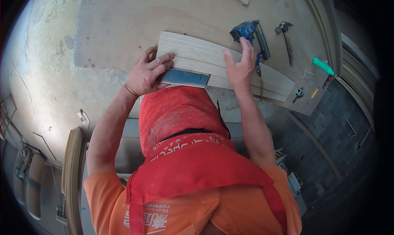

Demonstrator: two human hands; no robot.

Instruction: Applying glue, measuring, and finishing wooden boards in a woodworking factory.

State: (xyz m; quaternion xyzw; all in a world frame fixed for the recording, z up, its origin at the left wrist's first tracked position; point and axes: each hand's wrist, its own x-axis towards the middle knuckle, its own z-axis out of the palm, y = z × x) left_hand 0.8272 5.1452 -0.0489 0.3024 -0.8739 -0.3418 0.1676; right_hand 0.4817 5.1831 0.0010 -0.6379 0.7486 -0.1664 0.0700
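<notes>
A long pale wood-grain board (193, 50) lies slanted across the worktop in front of me. At its near edge sits a flat blue-grey strip (186, 77) with a short dark line near its right end. My left hand (150, 72) is closed round the left end of the board, fingers on top beside the strip and thumb at the near side. My right hand (241, 66) is raised over the middle of the board, thumb and fingers apart, holding nothing. Just beyond that hand is a blue nail gun (245, 31), its hose running down across the board.
A hammer (288, 44) lies right of the nail gun. Along the worktop's (123, 25) right side are a green bottle-shaped thing (322, 65), a yellow-handled tool (314, 92) and a small black-and-green item (298, 94). Wooden strips (72, 173) stand at lower left.
</notes>
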